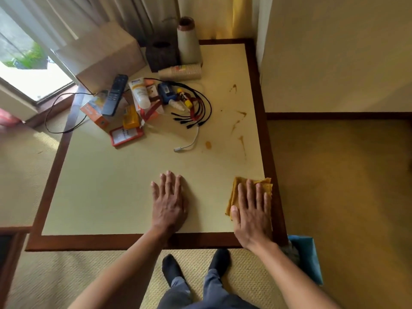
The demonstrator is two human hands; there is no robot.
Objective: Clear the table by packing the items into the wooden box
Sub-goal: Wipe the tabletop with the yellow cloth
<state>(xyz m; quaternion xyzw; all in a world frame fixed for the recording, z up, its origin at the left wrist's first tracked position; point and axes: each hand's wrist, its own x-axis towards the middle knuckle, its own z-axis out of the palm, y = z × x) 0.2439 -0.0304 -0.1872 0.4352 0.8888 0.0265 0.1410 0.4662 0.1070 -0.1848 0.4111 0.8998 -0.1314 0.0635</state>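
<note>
Head camera: left hand (pixel 169 201) flat on the bare counter (pixel 107 188), right hand (pixel 252 212) flat on a yellow cloth (pixel 239 186) — each grip spread, holding nothing. Packing looks unstarted; the pile of items (pixel 139 94) lies far off beside the wooden box (pixel 104 54), so a long reach likely comes next.

Both forearms (pixel 124 264) are seen bare, uncovered down to the lower edge of the view. The left hand (pixel 169 204) and the right hand (pixel 253 216) are likewise uncovered, with short-trimmed nails on the fingers (pixel 168 181). Plain black fabric socks (pixel 171 267) are worn on the feet, and blue-grey cloth trousers (pixel 211 288), softly creased, are worn over the legs.
</note>
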